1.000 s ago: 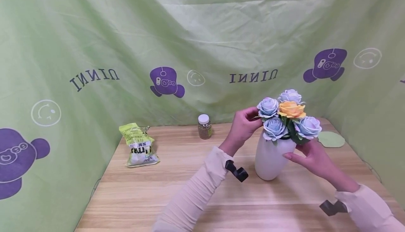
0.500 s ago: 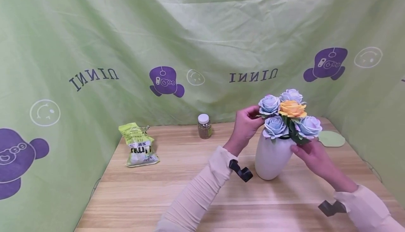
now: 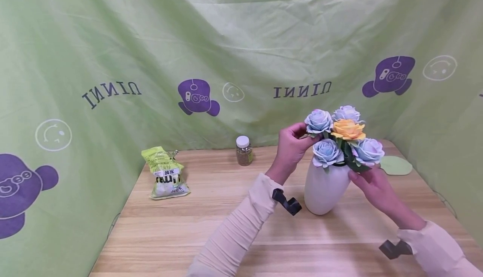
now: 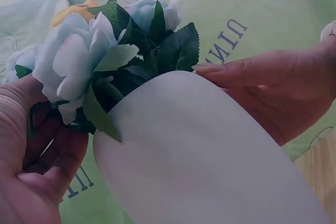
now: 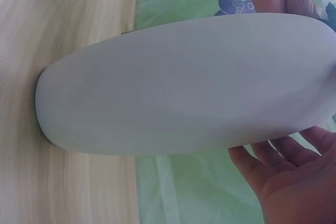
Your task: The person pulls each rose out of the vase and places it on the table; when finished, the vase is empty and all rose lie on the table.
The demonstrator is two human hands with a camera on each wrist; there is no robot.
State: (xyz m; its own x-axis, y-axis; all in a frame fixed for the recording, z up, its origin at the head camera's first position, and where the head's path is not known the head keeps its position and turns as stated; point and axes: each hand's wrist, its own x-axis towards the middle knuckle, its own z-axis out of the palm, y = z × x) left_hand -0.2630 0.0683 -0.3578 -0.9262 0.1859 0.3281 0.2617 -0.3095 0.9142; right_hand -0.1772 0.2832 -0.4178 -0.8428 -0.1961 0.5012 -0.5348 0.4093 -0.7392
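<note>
Step in hand, as judged: you are setting a blue rose (image 3: 318,121) among the others in the white vase (image 3: 324,193). Your left hand (image 3: 292,147) pinches that rose beneath its bloom; the exact hold on the stem is masked by petals and leaves. Your right hand (image 3: 377,186) holds the vase near the rim, thumb on the near side and fingers bent round the outer curve. The vase stands on the right part of the wooden table (image 3: 226,231); it appears to lean slightly rightward, though you cannot confirm a true tilt here.

Next move, as judged: keep the right hold firm, settle the stem lightly, then free the left fingers without dragging neighbouring leaves. The orange rose (image 3: 349,130) sits just beside and could be snagged.

Clearances: you have open wood to the left, as far as the green bag (image 3: 167,174). The jar (image 3: 244,153) stands near the back edge, before the cloth (image 3: 241,25). A green pad (image 3: 396,165) lies beyond your right hand, near the table's right edge. Withdraw leftward or toward yourself.
</note>
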